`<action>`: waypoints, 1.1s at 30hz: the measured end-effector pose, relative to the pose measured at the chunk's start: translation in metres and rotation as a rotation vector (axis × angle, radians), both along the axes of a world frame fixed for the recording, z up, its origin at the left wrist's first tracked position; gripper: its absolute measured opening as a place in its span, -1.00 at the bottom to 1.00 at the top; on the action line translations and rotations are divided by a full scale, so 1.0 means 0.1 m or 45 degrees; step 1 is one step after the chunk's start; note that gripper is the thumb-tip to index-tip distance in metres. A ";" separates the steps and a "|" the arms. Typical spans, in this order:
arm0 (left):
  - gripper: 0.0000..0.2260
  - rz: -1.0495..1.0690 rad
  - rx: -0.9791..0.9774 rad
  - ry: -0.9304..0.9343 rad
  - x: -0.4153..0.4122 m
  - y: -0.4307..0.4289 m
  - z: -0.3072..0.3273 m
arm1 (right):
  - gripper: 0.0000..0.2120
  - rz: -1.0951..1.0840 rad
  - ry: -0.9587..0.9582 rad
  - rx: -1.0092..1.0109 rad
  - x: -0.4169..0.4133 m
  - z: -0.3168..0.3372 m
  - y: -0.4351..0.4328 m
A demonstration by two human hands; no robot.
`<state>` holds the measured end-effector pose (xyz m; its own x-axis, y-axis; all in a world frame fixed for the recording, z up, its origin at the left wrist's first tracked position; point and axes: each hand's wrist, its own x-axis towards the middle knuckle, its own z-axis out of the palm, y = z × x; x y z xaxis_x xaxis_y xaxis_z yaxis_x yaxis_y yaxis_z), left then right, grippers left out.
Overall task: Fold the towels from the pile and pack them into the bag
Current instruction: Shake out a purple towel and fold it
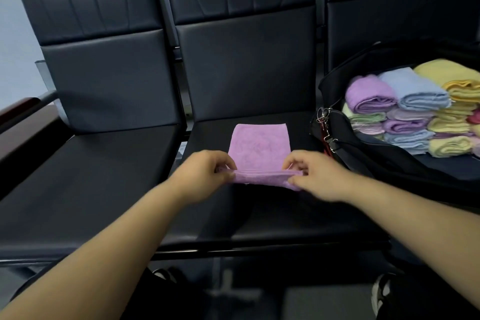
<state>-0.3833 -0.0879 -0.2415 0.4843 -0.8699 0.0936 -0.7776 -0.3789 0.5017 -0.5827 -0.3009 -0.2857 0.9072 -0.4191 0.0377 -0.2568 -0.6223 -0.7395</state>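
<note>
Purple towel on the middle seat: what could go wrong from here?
1. The left hand and right hand pinch only the near edge of the purple towel. Its far part lies loose on the seat, so the fold may land crooked.
2. The bag already holds high stacks of folded towels, and another on top might slide off.

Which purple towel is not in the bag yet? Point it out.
The flat purple towel on the middle seat, its near edge pinched by the left hand and right hand. The other purple towels sit folded inside the black bag.
</note>
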 end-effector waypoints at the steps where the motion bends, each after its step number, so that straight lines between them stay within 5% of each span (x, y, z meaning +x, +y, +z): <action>1: -0.96 -0.020 0.011 0.104 0.03 0.04 0.08 | -0.75 0.022 -0.040 0.200 -0.02 0.10 -0.03; 5: -1.00 -0.110 -0.124 0.614 0.07 0.11 0.19 | -0.81 0.025 -0.021 0.741 -0.10 0.30 -0.08; 12: -0.88 0.207 -0.239 0.703 0.28 -0.26 -0.12 | -0.83 -0.273 -0.145 0.745 0.20 0.16 -0.21; 17: -0.81 0.477 -0.313 0.440 0.47 -0.62 -0.40 | -0.87 -0.552 -0.206 0.478 0.62 -0.10 -0.46; 19: -0.64 0.505 -0.232 0.255 0.46 -0.65 -0.52 | -0.70 -0.568 -0.037 0.222 0.64 -0.17 -0.48; 21: -0.64 0.404 -0.200 0.061 0.36 -0.57 -0.57 | -0.69 -0.457 0.105 -0.108 0.57 -0.20 -0.43; 25: -0.76 -0.084 -0.122 -0.136 0.08 -0.27 -0.64 | -0.79 -0.090 -0.051 -0.350 0.34 -0.19 -0.17; 29: -0.60 -0.362 0.171 -0.170 0.00 -0.02 -0.83 | -0.45 0.344 0.201 -0.507 0.08 -0.29 0.03; 33: -0.47 -0.314 0.209 -0.100 0.00 0.05 -0.78 | -0.52 0.262 0.234 -0.650 0.07 -0.43 0.05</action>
